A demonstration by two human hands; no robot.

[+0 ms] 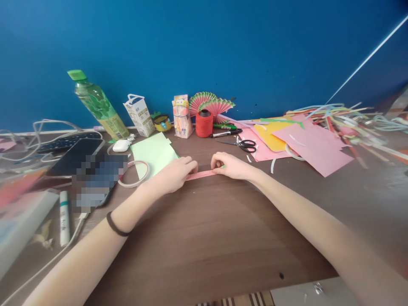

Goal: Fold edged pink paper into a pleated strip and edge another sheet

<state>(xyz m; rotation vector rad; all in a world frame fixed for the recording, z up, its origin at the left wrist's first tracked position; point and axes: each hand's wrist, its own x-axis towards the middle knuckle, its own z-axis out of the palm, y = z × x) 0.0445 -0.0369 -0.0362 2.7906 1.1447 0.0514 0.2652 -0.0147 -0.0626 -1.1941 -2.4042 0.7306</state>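
Between my hands a narrow folded strip of pink paper (201, 174) lies low over the brown table. My left hand (179, 172) pinches its left end, fingers curled and pressed together. At the other end, the thumb and fingers of my right hand (230, 165) close on the strip, where a bit of green shows at the fingertips. Light green paper sheets (152, 154) lie just behind my left hand, with a roll of white tape (134, 174) by my left wrist. Black-handled scissors (247, 145) rest beyond my right hand.
Along the blue wall stand a tilted green bottle (98, 104), a milk carton (139, 114), a red thread spool (204, 124) and pink-green paper fans (212, 105). Pink and yellow sheets (315, 146) spread at right. A phone (98, 182), cable and white marker (64, 219) lie left.
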